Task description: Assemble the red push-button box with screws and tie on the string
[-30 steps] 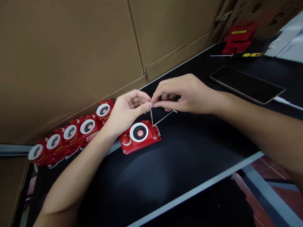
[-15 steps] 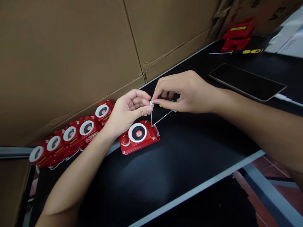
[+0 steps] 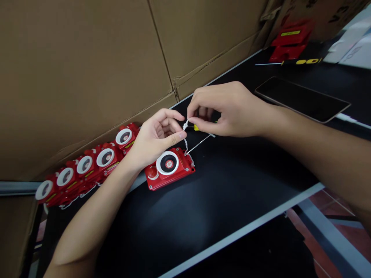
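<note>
A red device (image 3: 181, 170) with a white ring and a black centre lies on the black table, below my hands. From its right end a white cord (image 3: 186, 143) rises to a knot between my hands. My right hand (image 3: 218, 110) pinches the upper end of the cord between thumb and forefinger. My left hand (image 3: 160, 135) is beside the knot, thumb and forefinger apart, with the other fingers curled. A thin metal rod (image 3: 199, 143) reaches the cord's base at the device; something yellow shows under my right hand.
Several red devices (image 3: 106, 157) stand in a row at the left, against a cardboard box (image 3: 87, 69). On the black table (image 3: 232, 185), a phone (image 3: 303, 99), a yellow-black screwdriver (image 3: 301, 61), red parts (image 3: 290, 40) and a white box (image 3: 356, 46) lie at the right.
My right hand has drawn the cord's end slightly up, away from my left hand. The knot now shows between them, and my left finger and thumb have parted.
</note>
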The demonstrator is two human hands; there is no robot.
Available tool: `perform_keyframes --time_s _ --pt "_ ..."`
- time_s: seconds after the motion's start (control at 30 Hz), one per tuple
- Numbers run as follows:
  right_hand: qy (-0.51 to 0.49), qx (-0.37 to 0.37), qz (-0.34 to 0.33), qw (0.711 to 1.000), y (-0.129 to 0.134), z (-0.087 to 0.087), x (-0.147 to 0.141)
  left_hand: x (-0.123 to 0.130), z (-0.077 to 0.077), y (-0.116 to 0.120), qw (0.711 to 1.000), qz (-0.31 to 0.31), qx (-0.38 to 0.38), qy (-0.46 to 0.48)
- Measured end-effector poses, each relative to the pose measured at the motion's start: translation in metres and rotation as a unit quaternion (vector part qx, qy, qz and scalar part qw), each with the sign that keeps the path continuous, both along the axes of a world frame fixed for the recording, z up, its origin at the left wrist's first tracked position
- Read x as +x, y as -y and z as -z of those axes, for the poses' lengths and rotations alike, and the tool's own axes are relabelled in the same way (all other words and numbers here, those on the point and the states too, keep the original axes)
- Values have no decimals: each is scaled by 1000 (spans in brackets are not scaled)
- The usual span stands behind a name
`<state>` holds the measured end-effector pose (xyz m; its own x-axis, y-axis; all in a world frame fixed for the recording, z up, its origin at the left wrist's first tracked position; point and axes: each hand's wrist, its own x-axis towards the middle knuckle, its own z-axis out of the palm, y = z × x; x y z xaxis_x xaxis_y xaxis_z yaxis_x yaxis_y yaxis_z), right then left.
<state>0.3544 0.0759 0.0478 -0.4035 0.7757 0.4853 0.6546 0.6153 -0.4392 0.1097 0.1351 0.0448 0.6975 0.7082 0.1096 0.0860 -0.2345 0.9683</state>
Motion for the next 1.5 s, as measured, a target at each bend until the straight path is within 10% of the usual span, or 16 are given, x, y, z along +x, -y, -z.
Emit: perform_keyframes --time_s 0.4,0.83,1.5 --pt "18 64 20 998 -5 13 -2 0 4 1 998 45 39 3" --pt "188 107 56 975 -3 17 -11 0 -12 24 907 -68 381 -165" --pt "247 243 96 933 9 25 -36 1 -6 31 862 -65 463 -195"
